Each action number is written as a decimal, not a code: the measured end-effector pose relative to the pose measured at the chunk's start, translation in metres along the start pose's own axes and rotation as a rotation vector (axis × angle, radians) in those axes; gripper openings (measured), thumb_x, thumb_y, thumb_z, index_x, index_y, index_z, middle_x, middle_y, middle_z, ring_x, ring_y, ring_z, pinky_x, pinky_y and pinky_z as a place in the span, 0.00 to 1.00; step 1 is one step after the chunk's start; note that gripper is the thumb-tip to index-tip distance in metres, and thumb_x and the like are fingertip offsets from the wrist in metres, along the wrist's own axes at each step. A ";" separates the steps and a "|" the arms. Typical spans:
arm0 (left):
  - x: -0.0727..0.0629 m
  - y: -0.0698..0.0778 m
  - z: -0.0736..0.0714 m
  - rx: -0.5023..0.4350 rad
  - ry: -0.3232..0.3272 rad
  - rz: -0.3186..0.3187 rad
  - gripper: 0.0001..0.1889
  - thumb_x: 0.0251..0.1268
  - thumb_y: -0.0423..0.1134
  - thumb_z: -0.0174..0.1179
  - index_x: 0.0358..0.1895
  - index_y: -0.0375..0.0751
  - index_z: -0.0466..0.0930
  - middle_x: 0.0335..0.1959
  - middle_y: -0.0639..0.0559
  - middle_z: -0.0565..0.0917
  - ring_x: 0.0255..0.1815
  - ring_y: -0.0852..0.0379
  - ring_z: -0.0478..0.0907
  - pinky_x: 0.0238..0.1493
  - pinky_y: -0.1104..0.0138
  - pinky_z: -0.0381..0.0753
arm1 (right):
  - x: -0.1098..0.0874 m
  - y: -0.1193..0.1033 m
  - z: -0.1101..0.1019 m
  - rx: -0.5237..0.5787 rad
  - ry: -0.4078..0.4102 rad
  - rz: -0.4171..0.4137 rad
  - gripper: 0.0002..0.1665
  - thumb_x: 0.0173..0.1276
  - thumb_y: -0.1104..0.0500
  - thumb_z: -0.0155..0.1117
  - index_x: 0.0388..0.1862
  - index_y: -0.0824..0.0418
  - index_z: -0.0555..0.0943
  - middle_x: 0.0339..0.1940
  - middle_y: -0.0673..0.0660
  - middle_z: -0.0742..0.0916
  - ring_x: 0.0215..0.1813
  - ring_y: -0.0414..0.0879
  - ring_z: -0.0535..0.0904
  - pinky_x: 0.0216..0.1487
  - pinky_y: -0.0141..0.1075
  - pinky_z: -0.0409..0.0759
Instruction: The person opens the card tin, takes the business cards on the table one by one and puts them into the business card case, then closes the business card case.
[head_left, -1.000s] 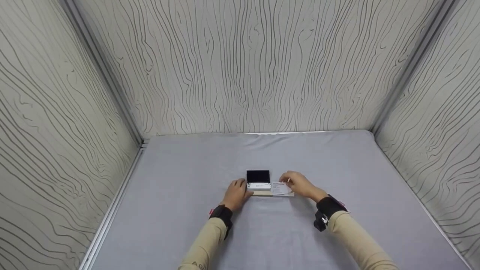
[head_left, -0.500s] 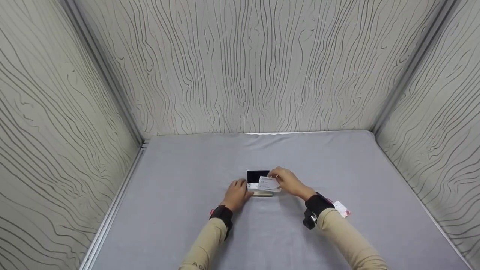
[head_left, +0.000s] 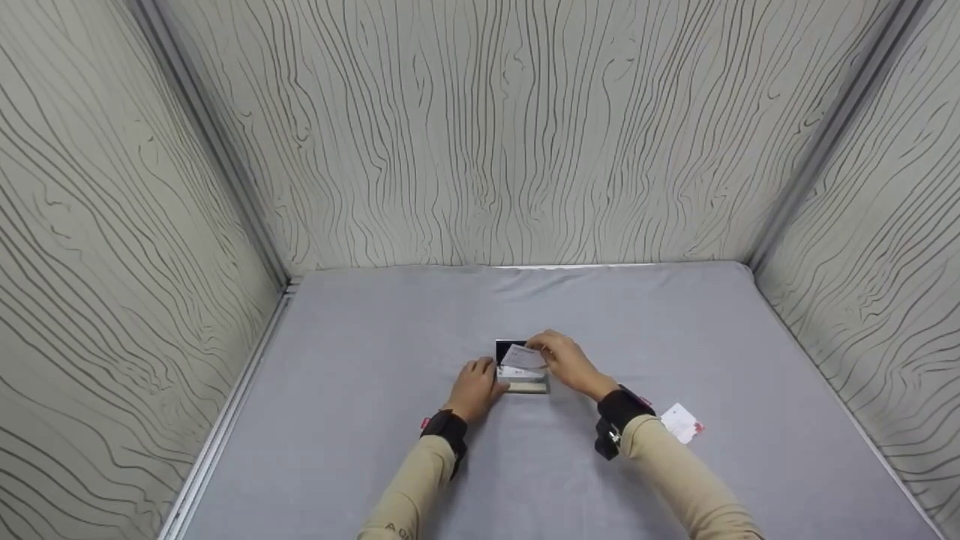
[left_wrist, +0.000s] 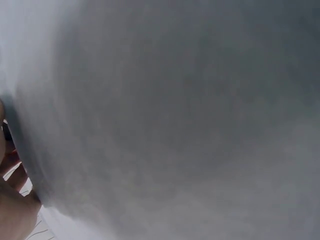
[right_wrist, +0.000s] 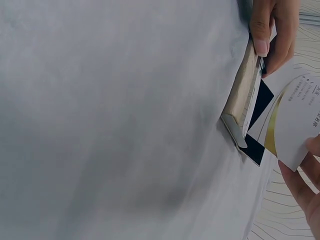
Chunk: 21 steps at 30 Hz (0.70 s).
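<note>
An open business card case (head_left: 528, 388) with a tan outer edge and a dark inner lid lies on the cloth. My left hand (head_left: 472, 391) grips its left end, thumb at the near edge and fingers at the other side, as the right wrist view also shows. Between the thumb and fingers of my right hand (head_left: 571, 366) is a white business card (right_wrist: 297, 117) with a gold curve and small print, tilted over the case. Another white card (head_left: 519, 372) sits inside the case. The left wrist view shows only part of a hand (left_wrist: 17, 210) at its left edge.
A loose white card (head_left: 681, 423) with a red corner lies on the table beside my right sleeve. Grey cloth covers the table (head_left: 360, 330). Patterned panels (head_left: 487, 135) stand behind it and at both sides.
My right hand has carried the business card leftward from beside the case to above it. The loose card at right has come into view from behind the right forearm. The left hand keeps its place.
</note>
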<state>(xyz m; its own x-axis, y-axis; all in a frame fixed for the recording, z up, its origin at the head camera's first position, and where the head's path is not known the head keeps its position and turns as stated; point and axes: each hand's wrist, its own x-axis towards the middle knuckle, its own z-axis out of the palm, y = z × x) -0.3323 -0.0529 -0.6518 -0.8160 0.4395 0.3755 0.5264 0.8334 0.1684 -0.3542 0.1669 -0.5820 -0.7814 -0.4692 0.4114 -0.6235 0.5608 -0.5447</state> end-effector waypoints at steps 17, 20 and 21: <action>0.000 0.000 0.001 -0.011 0.005 -0.008 0.25 0.73 0.47 0.57 0.56 0.25 0.77 0.55 0.38 0.78 0.54 0.41 0.75 0.60 0.56 0.72 | 0.003 -0.003 0.012 -0.032 -0.042 -0.014 0.15 0.67 0.76 0.56 0.46 0.66 0.84 0.38 0.59 0.83 0.43 0.54 0.81 0.48 0.49 0.79; 0.000 0.000 0.002 0.002 0.016 -0.001 0.25 0.72 0.48 0.58 0.55 0.26 0.78 0.54 0.38 0.78 0.53 0.42 0.76 0.59 0.56 0.73 | 0.003 -0.001 0.013 -0.044 -0.039 -0.014 0.15 0.67 0.76 0.56 0.46 0.66 0.85 0.38 0.59 0.83 0.43 0.54 0.81 0.47 0.49 0.79; 0.000 0.000 0.002 0.004 0.019 0.000 0.25 0.72 0.48 0.58 0.55 0.26 0.78 0.54 0.38 0.78 0.53 0.42 0.76 0.59 0.56 0.73 | 0.003 -0.001 0.014 -0.046 -0.034 -0.016 0.15 0.66 0.77 0.57 0.46 0.67 0.85 0.38 0.59 0.83 0.42 0.54 0.81 0.47 0.49 0.79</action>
<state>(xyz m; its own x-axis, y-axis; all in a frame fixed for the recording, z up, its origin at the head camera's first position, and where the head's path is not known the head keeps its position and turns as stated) -0.3330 -0.0527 -0.6532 -0.8113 0.4330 0.3928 0.5254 0.8348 0.1647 -0.3556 0.1555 -0.5904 -0.7707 -0.5007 0.3941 -0.6368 0.5833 -0.5042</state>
